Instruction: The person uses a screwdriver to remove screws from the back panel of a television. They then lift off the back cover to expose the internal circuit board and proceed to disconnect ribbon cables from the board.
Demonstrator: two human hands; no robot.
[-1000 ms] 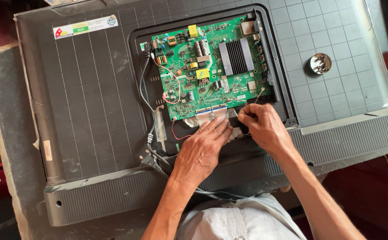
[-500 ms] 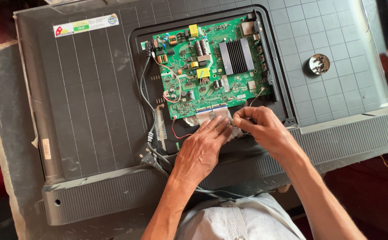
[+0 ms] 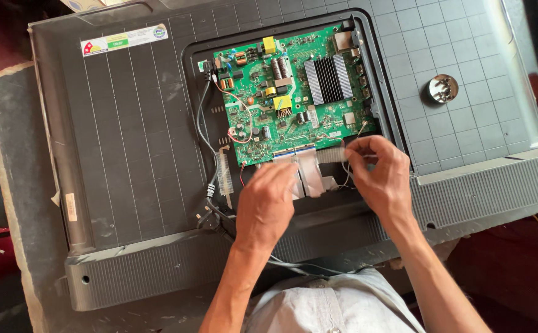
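Green circuit board (image 3: 293, 92) set in the open back of a grey television (image 3: 127, 142), face down on the bench. Left hand (image 3: 268, 206) lying over the flat ribbon cables (image 3: 311, 172) at the board's lower edge, fingers loosely bent, clamped on nothing visible. Right hand (image 3: 377, 176) just beside, fingertips pinched on a thin wire (image 3: 350, 145). Small round metal dish (image 3: 443, 89) well apart, upper right.
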